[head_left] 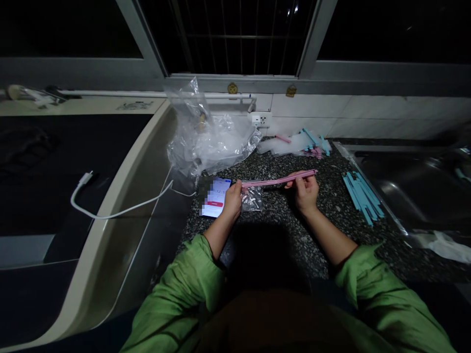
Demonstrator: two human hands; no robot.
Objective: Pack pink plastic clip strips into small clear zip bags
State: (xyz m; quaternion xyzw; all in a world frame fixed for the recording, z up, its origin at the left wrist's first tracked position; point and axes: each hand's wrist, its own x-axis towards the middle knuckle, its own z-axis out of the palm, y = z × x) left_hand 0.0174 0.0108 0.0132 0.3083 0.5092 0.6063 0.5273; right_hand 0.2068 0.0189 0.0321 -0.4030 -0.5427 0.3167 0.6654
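Observation:
A long, thin pink strip [274,182], its exact kind unclear, is stretched between my two hands over the dark speckled counter [265,169]. My left hand [233,200] is closed on its left end, beside a lit phone [215,198]. My right hand [305,190] pinches the strip near its right end, which sticks out past the fingers. Under the strip, close to my left hand, lies a small clear plastic bag [252,200]. A bundle of flat light-blue strips [362,196] rests on the counter to the right of my right hand.
Clear plastic bags [217,142] are heaped at the back left. More blue and pink strips [312,141] lie on plastic by the tiled wall. A metal sink [415,181] is at right. A white cable [121,214] crosses the machine [121,171] at left.

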